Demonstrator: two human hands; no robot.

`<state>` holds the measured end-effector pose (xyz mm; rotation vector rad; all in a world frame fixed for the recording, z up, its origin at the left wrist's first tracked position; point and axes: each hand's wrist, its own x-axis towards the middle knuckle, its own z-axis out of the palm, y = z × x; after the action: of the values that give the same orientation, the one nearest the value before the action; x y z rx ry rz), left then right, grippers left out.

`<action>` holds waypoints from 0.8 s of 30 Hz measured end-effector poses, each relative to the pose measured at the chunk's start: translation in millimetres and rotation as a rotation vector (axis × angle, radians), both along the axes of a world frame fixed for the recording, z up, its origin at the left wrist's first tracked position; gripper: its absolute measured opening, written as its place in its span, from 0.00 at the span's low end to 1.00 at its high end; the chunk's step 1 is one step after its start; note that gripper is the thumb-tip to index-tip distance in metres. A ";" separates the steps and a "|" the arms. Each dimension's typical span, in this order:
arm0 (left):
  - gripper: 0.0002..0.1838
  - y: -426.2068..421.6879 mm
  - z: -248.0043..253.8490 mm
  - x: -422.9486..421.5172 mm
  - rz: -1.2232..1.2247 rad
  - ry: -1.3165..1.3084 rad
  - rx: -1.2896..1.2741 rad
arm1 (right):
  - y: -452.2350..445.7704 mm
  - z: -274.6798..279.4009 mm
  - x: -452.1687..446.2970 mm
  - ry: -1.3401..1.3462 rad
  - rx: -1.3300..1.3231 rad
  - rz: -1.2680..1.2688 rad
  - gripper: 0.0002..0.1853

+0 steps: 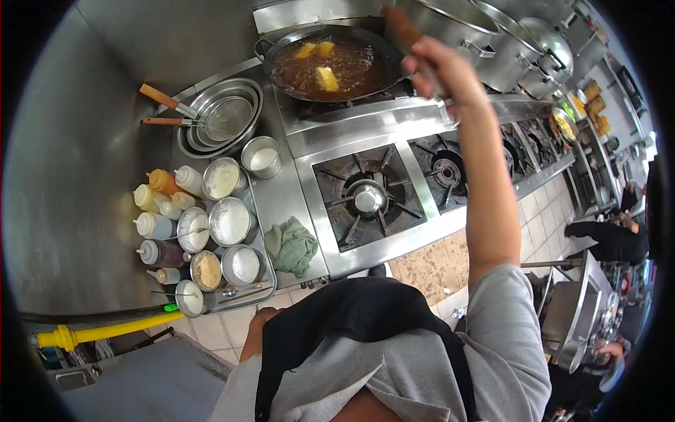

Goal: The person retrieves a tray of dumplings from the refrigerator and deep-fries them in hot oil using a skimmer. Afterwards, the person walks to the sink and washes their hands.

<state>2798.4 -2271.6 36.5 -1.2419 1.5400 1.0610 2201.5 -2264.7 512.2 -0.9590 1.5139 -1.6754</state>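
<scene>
Your left hand is hidden, with only a bit of left arm (254,336) showing beside your black apron (344,309); your right hand (441,70) and its wooden-ended tool (403,28) are blurred; the top edge cuts off a stockpot (455,36); the person (608,239) far right is too small to read clearly.

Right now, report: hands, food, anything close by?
Right hand: fingers round a blurred tool; left hand out of view. Three yellow pieces in the pan. Big pots just right of it.
</scene>
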 end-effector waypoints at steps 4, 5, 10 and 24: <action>0.34 3.5 2.2 6.0 -0.005 -0.006 0.001 | 1.9 -25.9 2.9 -0.040 0.485 0.075 0.11; 0.34 4.8 3.3 5.9 -0.003 -0.005 0.002 | 5.8 -32.7 6.4 -0.046 0.487 0.066 0.11; 0.33 16.4 13.6 13.2 0.012 0.002 -0.019 | 44.9 -51.4 -0.3 -0.151 0.076 -0.002 0.09; 0.32 38.8 29.0 -82.5 -0.232 0.132 -0.091 | 511.9 -143.4 60.8 -0.505 -0.031 -0.485 0.24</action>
<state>2715.9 -2232.9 65.5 -1.0393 1.8031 0.9451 2262.3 -1752.8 368.8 -0.1425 1.4314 -2.0781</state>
